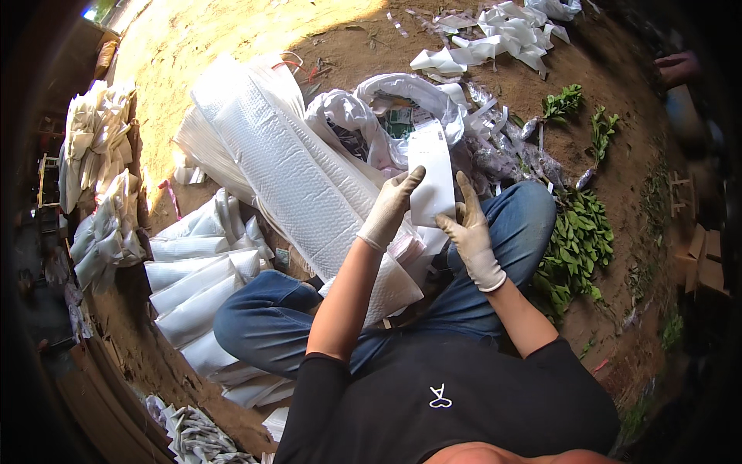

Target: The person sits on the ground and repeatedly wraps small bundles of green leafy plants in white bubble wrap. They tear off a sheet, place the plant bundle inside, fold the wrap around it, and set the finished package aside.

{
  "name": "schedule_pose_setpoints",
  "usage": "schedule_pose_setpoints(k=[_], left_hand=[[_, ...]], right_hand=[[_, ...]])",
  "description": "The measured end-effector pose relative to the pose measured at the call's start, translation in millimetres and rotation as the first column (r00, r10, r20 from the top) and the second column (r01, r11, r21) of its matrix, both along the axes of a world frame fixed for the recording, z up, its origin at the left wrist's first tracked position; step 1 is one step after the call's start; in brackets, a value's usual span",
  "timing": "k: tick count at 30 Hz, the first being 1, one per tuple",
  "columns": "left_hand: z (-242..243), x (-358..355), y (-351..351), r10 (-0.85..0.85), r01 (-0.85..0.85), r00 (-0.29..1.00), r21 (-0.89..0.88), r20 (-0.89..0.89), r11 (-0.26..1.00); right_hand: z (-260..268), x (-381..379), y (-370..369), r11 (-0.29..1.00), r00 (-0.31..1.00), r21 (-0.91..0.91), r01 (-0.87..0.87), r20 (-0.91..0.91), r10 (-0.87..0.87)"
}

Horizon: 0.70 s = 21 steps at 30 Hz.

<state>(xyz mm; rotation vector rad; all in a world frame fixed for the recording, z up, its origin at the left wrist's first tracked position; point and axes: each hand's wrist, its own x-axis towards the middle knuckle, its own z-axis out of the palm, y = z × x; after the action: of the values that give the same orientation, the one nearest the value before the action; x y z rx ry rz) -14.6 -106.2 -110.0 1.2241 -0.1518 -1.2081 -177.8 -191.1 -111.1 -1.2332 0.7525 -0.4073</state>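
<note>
Both my hands wear pale work gloves with soiled fingers. My left hand grips the left edge of a white printed label strip between thumb and fingers. At the strip's lower right edge is my right hand, fingers spread, thumb close to its corner; whether it touches is unclear. The strip's far end lies toward an open white plastic bag with more printed items inside. Left of my hands, a thick stack of white bubble-wrap sleeves lies across my lap, a rolled sleeve end below my left wrist.
Rolled white parcels lie beside my left knee. Leafy green cuttings and plastic-wrapped plant bundles are on the right. Crumpled white strips lie on the soil beyond. Bundled white wraps stand far left; cardboard sits far right.
</note>
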Motion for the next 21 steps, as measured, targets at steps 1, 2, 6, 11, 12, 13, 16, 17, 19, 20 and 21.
schedule_pose_setpoints(k=[1, 2, 6, 11, 12, 13, 16, 17, 19, 20, 21], left_hand=[[-3.8, -0.5, -7.7, -0.088, 0.088, 0.996, 0.028, 0.002, 0.996], [-6.4, -6.2, -11.0, -0.070, 0.070, 0.996, 0.015, 0.056, 0.997], [-8.5, -35.3, -9.3, -0.064, 0.086, 0.970, -0.088, 0.235, 0.992], [-7.0, -60.9, -1.6, -0.096, 0.131, 0.951, -0.102, 0.293, 0.986], [-7.9, -62.2, -1.7, -0.104, 0.137, 0.960, -0.113, 0.259, 0.984], [-8.7, -62.5, -1.7, -0.089, 0.128, 0.970, -0.162, 0.225, 0.979], [-8.2, -61.8, -2.0, -0.171, 0.199, 0.961, -0.111, 0.219, 0.974], [-5.9, -62.7, -0.3, -0.184, 0.180, 0.960, 0.039, 0.210, 0.983], [1.5, -64.5, 12.0, -0.396, 0.197, 0.743, 0.390, 0.540, 0.900], [6.4, -68.3, 23.0, -0.424, 0.181, 0.708, 0.435, 0.565, 0.882], [11.9, -75.4, 38.0, -0.427, 0.135, 0.668, 0.465, 0.610, 0.875]], right_hand=[[14.0, -9.1, 3.1, 0.998, 0.992, -0.052, -0.040, -0.118, 0.033], [27.0, -17.1, 3.0, 0.980, 0.979, -0.172, -0.102, -0.191, 0.069], [47.9, -20.3, -46.4, 0.366, 0.928, -0.874, -0.320, -0.366, -0.062], [15.7, -3.7, -86.0, 0.157, 0.913, -0.902, -0.402, -0.383, 0.143], [11.1, -1.5, -88.0, 0.168, 0.911, -0.897, -0.408, -0.390, 0.131], [9.6, 0.6, -90.3, 0.177, 0.926, -0.909, -0.377, -0.363, 0.106], [28.4, 7.3, -118.3, 0.169, 0.873, -0.865, -0.473, -0.486, -0.046], [42.0, 11.0, -138.4, 0.260, 0.785, -0.809, -0.526, -0.580, -0.217], [74.6, 12.4, -188.0, 0.255, 0.718, -0.883, -0.394, -0.469, -0.514], [86.5, 10.2, -208.6, 0.260, 0.694, -0.928, -0.265, -0.371, -0.617], [93.2, 9.7, -225.9, 0.281, 0.693, -0.953, -0.114, -0.279, -0.665]])
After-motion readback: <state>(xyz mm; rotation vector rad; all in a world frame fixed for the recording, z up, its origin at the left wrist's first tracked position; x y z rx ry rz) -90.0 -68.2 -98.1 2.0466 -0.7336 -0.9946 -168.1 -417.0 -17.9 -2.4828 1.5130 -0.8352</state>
